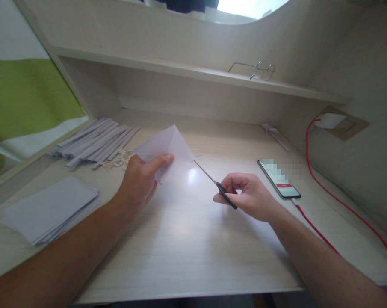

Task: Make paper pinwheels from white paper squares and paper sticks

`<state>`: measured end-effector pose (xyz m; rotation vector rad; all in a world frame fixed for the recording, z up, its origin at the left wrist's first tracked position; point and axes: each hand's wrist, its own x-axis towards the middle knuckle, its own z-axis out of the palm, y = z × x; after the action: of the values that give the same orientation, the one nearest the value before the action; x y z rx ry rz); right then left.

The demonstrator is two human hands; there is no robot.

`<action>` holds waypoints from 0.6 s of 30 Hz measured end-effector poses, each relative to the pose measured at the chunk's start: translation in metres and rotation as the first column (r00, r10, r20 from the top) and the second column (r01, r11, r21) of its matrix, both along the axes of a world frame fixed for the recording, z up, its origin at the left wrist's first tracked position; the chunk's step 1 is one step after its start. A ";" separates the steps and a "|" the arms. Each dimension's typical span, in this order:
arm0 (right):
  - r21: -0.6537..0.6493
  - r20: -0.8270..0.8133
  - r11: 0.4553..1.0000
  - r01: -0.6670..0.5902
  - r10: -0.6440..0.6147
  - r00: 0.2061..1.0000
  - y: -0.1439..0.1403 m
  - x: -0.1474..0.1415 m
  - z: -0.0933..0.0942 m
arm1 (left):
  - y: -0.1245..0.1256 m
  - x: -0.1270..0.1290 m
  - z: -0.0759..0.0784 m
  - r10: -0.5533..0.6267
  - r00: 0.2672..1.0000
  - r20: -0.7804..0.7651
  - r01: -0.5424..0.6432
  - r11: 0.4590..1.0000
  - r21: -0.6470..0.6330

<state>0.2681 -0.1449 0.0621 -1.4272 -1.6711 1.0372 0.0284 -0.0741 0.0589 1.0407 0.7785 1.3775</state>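
My left hand [139,180] holds a folded sheet of white paper [167,144] above the desk, thumb on top, with the paper's peak pointing away from me. My right hand [249,194] grips black-handled scissors [216,184]. The thin blades point up and left, and their tips reach the paper's right edge. Both forearms come in from the near edge of the desk.
Several cut paper strips [95,140] and small scraps [116,161] lie at the back left. A stack of paper sheets [48,209] sits at the near left. A phone [279,178] on a red cable [334,196] lies to the right. Glasses [254,70] rest on the shelf.
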 end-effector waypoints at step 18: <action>0.018 0.059 1.000 -0.016 0.014 0.998 -0.001 0.001 0.002 | 0.000 -0.001 0.000 0.005 1.000 -0.024 -0.005 1.000 0.021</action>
<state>0.2695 -0.1456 0.0636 -1.4479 -1.7316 0.9937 0.0278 -0.0742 0.0585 1.0739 0.7857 1.3826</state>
